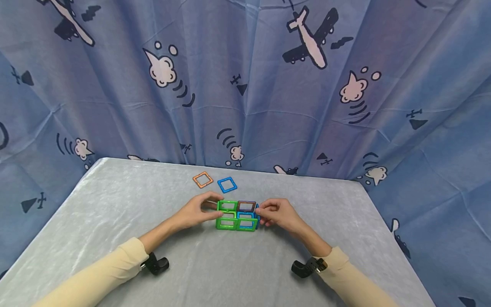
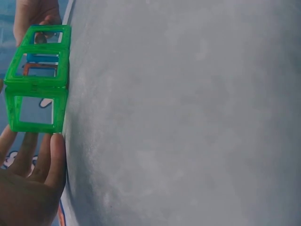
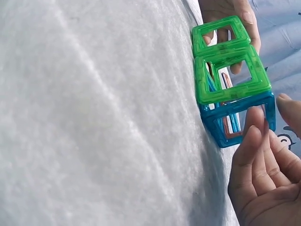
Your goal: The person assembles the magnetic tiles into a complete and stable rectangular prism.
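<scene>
An open-topped box of magnetic tiles [image 1: 226,227] stands on the table, with green frames along its front and green, brown and blue frames inside and behind. My left hand [image 1: 197,210] holds its left end, thumb towards the front and fingers at the back corner. At the right end, my right hand [image 1: 281,214] pinches a blue magnetic tile [image 3: 211,123] between thumb and fingers. This blue tile stands upright against the green front tile [image 3: 203,89] in the right wrist view. Fingertips [image 2: 57,141] of the left hand meet the box's end in the left wrist view.
Behind the box, an orange square tile [image 1: 195,182] and a blue square tile [image 1: 221,186] lie flat. A pale cloth covers the table [image 1: 230,273]. A blue curtain [image 1: 261,128] with airplane prints hangs along the table's far edge. Both wrists wear dark cameras.
</scene>
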`<state>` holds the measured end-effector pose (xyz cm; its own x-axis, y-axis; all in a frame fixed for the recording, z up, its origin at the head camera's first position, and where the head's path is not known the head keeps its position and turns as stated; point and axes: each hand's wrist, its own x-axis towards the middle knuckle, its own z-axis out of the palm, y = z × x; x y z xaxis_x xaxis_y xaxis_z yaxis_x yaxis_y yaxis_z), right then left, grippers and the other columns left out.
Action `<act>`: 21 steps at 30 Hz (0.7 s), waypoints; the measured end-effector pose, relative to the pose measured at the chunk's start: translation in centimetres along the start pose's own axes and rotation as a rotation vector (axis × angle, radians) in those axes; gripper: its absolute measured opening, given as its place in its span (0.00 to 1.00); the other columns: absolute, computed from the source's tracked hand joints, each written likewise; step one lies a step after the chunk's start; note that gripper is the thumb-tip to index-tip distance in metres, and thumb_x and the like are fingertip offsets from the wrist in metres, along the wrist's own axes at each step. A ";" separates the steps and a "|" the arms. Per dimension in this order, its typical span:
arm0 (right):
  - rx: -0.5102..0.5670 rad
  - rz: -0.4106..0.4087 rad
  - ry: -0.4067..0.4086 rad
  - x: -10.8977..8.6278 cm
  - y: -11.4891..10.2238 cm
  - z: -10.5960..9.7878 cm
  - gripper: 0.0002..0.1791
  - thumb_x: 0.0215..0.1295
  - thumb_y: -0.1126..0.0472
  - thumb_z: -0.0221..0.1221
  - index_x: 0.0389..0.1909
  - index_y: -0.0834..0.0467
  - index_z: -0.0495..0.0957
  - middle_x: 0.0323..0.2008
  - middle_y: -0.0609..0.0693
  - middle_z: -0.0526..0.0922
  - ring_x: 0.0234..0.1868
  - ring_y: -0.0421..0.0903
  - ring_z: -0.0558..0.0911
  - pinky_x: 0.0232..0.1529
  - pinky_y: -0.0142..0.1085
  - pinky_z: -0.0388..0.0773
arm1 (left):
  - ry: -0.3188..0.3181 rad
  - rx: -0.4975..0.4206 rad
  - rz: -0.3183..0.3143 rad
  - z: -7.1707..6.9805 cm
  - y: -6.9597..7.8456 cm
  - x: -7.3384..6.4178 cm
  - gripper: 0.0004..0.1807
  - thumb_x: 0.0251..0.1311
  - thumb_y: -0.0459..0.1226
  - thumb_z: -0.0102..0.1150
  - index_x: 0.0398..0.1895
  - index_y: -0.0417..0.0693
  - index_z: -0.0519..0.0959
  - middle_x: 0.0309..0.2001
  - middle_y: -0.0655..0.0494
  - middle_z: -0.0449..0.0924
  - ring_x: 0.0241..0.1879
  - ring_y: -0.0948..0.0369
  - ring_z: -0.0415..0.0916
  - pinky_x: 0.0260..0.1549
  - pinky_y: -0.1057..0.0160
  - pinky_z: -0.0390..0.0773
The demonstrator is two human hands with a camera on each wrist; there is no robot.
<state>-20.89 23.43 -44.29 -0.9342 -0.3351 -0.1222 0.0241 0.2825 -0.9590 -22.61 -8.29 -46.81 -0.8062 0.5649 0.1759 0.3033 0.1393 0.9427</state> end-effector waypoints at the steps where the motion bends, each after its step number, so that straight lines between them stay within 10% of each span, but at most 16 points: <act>1: 0.003 -0.003 -0.004 0.0 0.0 -0.1 0.14 0.70 0.61 0.66 0.44 0.71 0.82 0.30 0.60 0.86 0.29 0.47 0.84 0.32 0.39 0.84 | 0.001 0.002 0.006 0.0 0.0 0.0 0.27 0.66 0.34 0.67 0.64 0.32 0.72 0.62 0.39 0.74 0.58 0.44 0.76 0.54 0.54 0.78; 21: -0.074 -0.201 -0.104 1.7 1.4 -2.5 0.16 0.65 0.71 0.68 0.53 0.69 0.80 0.42 0.63 0.82 0.35 0.46 0.83 0.35 0.40 0.83 | 0.011 0.062 0.110 0.5 0.0 1.2 0.19 0.69 0.32 0.64 0.59 0.31 0.77 0.55 0.42 0.80 0.56 0.41 0.77 0.55 0.48 0.77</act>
<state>-23.33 25.47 -45.25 -0.8761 -0.4805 0.0396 -0.1881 0.2650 -0.9457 -23.36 -7.19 -46.72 -0.7718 0.5705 0.2808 0.4210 0.1273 0.8981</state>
